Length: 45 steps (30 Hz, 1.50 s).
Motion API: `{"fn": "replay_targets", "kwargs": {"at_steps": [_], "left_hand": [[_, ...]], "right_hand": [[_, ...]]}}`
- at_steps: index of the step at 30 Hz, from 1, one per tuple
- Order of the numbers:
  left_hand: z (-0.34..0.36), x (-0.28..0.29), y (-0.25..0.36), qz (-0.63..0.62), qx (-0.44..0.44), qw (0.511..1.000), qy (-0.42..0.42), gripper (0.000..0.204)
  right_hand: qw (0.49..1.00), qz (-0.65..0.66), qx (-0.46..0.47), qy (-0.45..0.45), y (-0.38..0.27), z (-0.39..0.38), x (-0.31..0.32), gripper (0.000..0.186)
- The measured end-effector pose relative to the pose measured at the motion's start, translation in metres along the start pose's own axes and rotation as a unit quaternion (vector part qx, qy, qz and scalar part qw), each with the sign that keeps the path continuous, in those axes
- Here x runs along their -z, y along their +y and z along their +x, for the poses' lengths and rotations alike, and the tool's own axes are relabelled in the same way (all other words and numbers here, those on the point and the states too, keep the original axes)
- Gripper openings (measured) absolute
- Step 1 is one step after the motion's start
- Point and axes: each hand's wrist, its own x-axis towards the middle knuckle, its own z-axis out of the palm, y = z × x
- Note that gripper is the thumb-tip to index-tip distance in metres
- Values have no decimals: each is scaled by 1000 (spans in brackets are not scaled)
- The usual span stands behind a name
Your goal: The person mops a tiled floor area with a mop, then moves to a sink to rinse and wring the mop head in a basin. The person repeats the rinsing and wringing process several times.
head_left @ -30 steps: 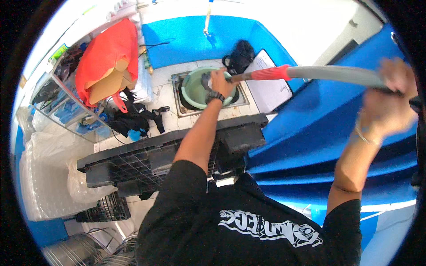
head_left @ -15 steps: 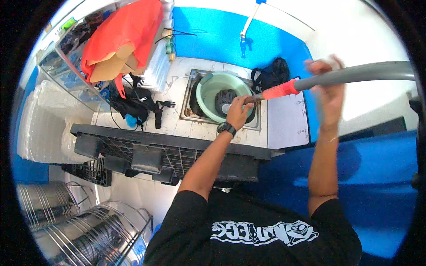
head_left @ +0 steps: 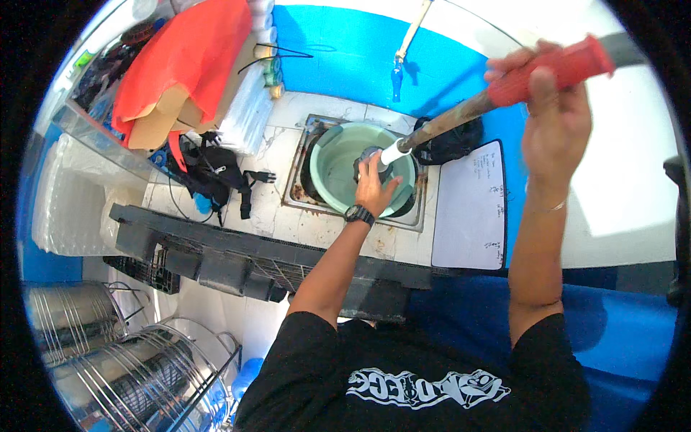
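Observation:
A mop with a grey mop head [head_left: 368, 155], a white socket [head_left: 392, 153] and a worn brown pole [head_left: 448, 124] slants up to the right out of a pale green basin [head_left: 327, 186]. Round the red grip [head_left: 515, 83] near the upper part of the handle, my right hand [head_left: 551, 126] is closed. My left hand [head_left: 374, 189] reaches over the basin's near rim, thumb apart and fingers stretched against the mop head. It looks open, though the fingertips partly blend into the mop head. Water appears to lie in the basin.
The basin sits in a metal sink [head_left: 296, 191] below a blue tap [head_left: 396, 79]. A black bag [head_left: 450, 144] and a whiteboard [head_left: 468, 209] are to the right. Black straps [head_left: 227, 176] lie left; a black plastic pallet [head_left: 216, 248] stands along the counter front.
My right hand has moved from the grey handle onto the red grip, as the mop slid up and right, baring its white socket. My left hand has left the pole for the mop head.

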Motion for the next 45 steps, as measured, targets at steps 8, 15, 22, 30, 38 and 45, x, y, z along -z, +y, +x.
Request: {"fn": "replay_targets", "kwargs": {"at_steps": [8, 15, 22, 30, 38, 45], "left_hand": [[35, -26, 13, -87, 24, 993, -73, 45], [65, -2, 43, -191, 23, 974, -118, 51], [128, 13, 63, -53, -211, 970, -105, 50], [121, 35, 64, -269, -45, 950, -153, 39], [141, 51, 98, -320, -28, 926, -199, 56], [140, 39, 117, -215, -33, 970, -110, 45]], "right_hand": [[989, -49, -136, -34, 26, 15, -3, 54], [979, -56, -121, -155, 45, 12, 14, 55], [996, 35, -69, -39, 53, 32, 6, 51], [994, -19, 17, 105, 32, 68, 42, 38], [988, -83, -68, -112, 60, 44, -3, 29], [989, -108, -97, -41, 56, 30, -14, 35]]}}
